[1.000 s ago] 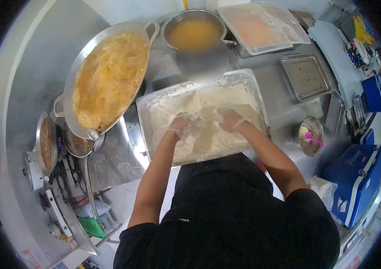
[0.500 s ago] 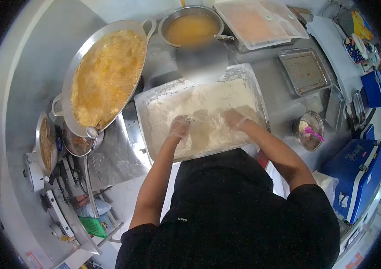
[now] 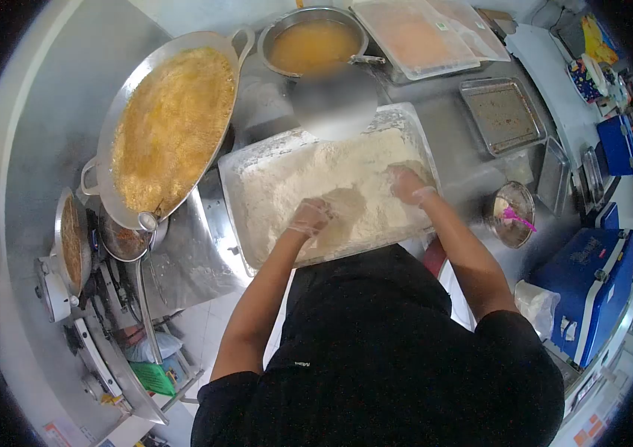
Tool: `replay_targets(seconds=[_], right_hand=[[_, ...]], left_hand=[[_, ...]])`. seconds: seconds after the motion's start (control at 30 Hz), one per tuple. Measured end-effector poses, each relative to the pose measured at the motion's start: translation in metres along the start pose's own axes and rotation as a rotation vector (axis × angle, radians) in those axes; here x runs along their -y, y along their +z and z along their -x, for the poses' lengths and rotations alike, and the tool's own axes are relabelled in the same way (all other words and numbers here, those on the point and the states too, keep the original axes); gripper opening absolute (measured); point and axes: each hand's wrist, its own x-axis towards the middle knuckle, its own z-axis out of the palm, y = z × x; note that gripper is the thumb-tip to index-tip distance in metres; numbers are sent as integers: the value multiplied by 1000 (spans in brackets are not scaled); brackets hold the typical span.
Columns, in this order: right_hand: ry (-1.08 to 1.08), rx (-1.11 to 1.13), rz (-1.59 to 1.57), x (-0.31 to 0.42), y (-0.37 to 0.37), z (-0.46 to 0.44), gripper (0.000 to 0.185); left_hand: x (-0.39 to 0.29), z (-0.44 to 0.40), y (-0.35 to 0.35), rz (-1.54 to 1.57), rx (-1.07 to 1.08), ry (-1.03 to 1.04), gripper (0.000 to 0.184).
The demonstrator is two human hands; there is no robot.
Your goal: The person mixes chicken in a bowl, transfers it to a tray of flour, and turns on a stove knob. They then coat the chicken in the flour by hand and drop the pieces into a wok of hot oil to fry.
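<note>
A large metal tray (image 3: 231,212) holds a bed of pale flour-like powder (image 3: 331,160). Thin clear gloves cover both of my hands. Low over the powder, left of the tray's middle, my left hand (image 3: 312,217) has its fingers curled inward; whatever they close on is hidden. My right hand (image 3: 408,185) is near the tray's right side, fingers bent down toward the powder, and I cannot make out anything in them. A dark shadow falls on the powder between the hands.
A big pan of bubbling yellow oil (image 3: 175,127) stands left of the tray, with a strainer (image 3: 148,221) at its edge. Behind are a bowl of yellowish liquid (image 3: 315,45) and lidded tubs (image 3: 417,37). To the right are a shallow tray (image 3: 503,115), a bowl (image 3: 514,216) and a blue cooler (image 3: 581,290).
My left hand has shifted slightly right and down over the powder. My right hand has moved right and a little up, so the hands are farther apart.
</note>
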Motion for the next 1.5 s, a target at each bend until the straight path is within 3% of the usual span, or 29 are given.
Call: replay_targets(seconds=[0.13, 0.23, 0.33, 0.4, 0.43, 0.5, 0.53, 0.63, 0.77, 0.83, 0.93, 1.0, 1.07, 1.13, 1.17, 1.2, 1.23, 1.27, 1.3, 1.33, 1.4, 1.5], right_hand=[[-188, -97, 310, -10, 19, 0, 48], [-241, -166, 333, 24, 44, 7, 41], [-153, -44, 337, 70, 52, 3, 31], [-164, 60, 503, 55, 71, -15, 24], [-287, -2, 458, 44, 74, -18, 20], [-538, -120, 363, 36, 68, -17, 13], [-518, -121, 348, 35, 68, -18, 14], [-522, -138, 220, 103, 31, -32, 14], [-655, -139, -53, 281, -2, -73, 21], [-751, -214, 81, 354, -11, -83, 31], [-685, -246, 166, 384, -27, -88, 38], [-1071, -452, 364, 353, -47, -59, 45], [-740, -206, 223, 279, -39, -58, 53], [-381, -128, -170, 224, -20, -38, 67], [-217, -113, -258, 191, -12, -31, 68], [-87, -113, -62, 151, 2, -30, 70], [31, -104, 271, 104, 19, -34, 72], [142, -76, 580, 61, 38, -43, 76], [214, -67, 724, 26, 59, -56, 80], [136, -197, 673, -5, 79, -70, 83], [200, -192, 762, -58, 127, -111, 79], [-20, 224, 778, 34, 99, -94, 62]], left_hand=[[-3, 3, -36, 111, -147, -92, 22], [-14, 1, -38, 546, -143, -357, 23], [-21, -11, -28, 245, -72, -18, 24], [-20, -13, -17, 109, -4, -79, 24], [-18, -11, -11, 43, 32, -110, 24], [-5, -3, -5, 190, -43, -39, 25], [0, 0, 0, 211, -60, -39, 26], [30, -6, 45, 159, -85, -122, 31], [-48, -25, 33, 79, 158, -98, 43], [-80, -28, 19, 134, 258, -63, 51], [-90, -16, -23, 349, 260, -12, 52], [-80, -13, -32, 396, 256, -58, 47], [-56, -17, -23, 314, 279, -198, 42], [-4, -14, 41, 263, -263, 28, 43], [-2, -7, 28, 374, -301, -131, 47], [2, -5, 7, 482, -327, -284, 53], [10, -7, 1, 360, -328, -331, 63], [28, -22, 20, -120, -537, -259, 70], [26, -39, 11, -2, -392, -502, 69], [23, -55, 1, 77, -230, -750, 69], [1, -74, 5, -8, -355, -681, 66], [-33, -65, -27, -168, -280, -375, 57]])
